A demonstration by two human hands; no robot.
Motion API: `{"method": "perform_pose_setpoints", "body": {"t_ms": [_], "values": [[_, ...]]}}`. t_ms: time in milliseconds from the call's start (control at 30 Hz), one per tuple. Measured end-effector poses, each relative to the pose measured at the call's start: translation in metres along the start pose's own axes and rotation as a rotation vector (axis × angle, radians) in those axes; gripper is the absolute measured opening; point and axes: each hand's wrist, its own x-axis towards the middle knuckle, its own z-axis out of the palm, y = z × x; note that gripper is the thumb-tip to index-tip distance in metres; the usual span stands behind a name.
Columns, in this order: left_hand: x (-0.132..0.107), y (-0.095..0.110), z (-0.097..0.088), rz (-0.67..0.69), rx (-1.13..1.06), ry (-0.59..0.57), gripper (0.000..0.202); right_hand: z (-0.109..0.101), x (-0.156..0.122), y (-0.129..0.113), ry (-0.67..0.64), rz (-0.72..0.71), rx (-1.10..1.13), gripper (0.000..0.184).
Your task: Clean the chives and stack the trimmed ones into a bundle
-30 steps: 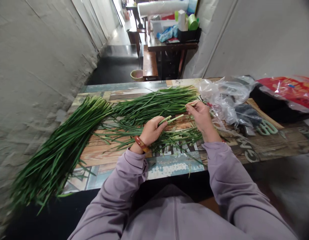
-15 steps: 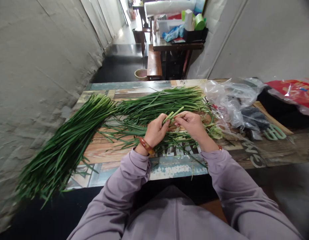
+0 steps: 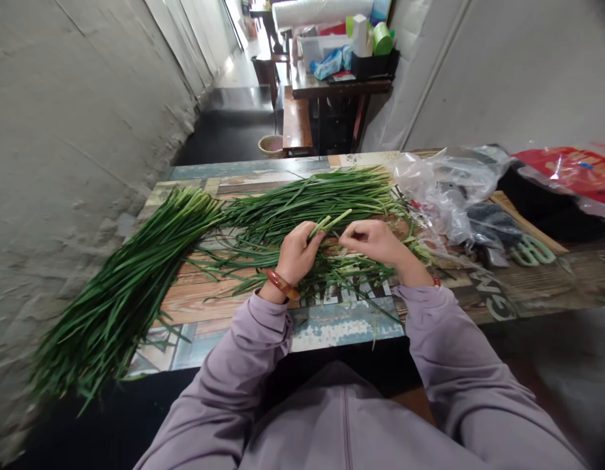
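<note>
In the head view my left hand is closed around a few garlic chives, their pale stem ends sticking out to the upper right. My right hand is a little to the right, apart from those stems, thumb and fingertips pinched together; whatever they hold is too small to make out. Behind both hands lies a loose pile of garlic chives. Below the hands, scraps of leaf and pale stem are scattered. A large bundle of garlic chives lies at the left, its leaf tips hanging over the edge.
On the patterned wooden table, clear plastic bags, green-handled scissors and a red bag lie to the right. A grey wall borders the left side. Beyond stand a bench, a basket and another table.
My right hand has come away from the stems in my left hand, opening a gap between them. The left hand has shifted slightly left, still holding the chives.
</note>
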Motion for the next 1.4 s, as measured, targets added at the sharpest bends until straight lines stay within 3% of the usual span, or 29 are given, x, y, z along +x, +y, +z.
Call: {"method": "perform_pose_setpoints", "body": {"t_ms": [67, 133, 267, 433, 567, 800, 900, 1000, 1233, 1333, 1400], "values": [[0.001, 0.0, -0.001, 0.002, 0.002, -0.002, 0.024, -0.005, -0.002, -0.003, -0.217, -0.044, 0.125, 0.022], [0.001, 0.001, -0.002, -0.01, -0.013, -0.016, 0.026, -0.007, -0.003, -0.004, -0.258, -0.027, 0.228, 0.03], [0.0, 0.002, 0.0, -0.036, -0.025, -0.042, 0.023, 0.001, 0.0, -0.001, -0.038, 0.087, 0.341, 0.044], [-0.001, 0.004, 0.003, -0.043, 0.024, -0.055, 0.024, 0.017, 0.002, 0.002, 0.191, 0.107, 0.309, 0.055], [-0.001, 0.003, 0.006, -0.051, 0.035, -0.057, 0.02, 0.024, 0.004, 0.001, 0.255, 0.125, 0.336, 0.049], [-0.001, 0.001, 0.006, -0.086, 0.0, -0.043, 0.016, 0.021, 0.007, 0.003, 0.347, 0.19, 0.665, 0.018], [-0.001, 0.002, 0.004, -0.097, -0.012, -0.038, 0.016, 0.014, 0.006, 0.0, 0.357, 0.14, 0.822, 0.007], [-0.001, 0.003, 0.004, -0.111, -0.005, -0.042, 0.018, 0.006, 0.005, -0.004, 0.334, 0.093, 0.966, 0.007], [-0.001, 0.003, 0.004, -0.086, 0.007, -0.033, 0.015, -0.011, -0.003, -0.007, 0.09, 0.108, 0.837, 0.054], [-0.001, 0.004, 0.004, -0.073, 0.012, -0.031, 0.017, -0.015, -0.005, -0.002, 0.052, 0.159, 0.739, 0.053], [-0.001, 0.004, 0.004, -0.076, 0.009, -0.021, 0.019, -0.014, -0.003, 0.003, 0.14, 0.167, 0.693, 0.05]]}}
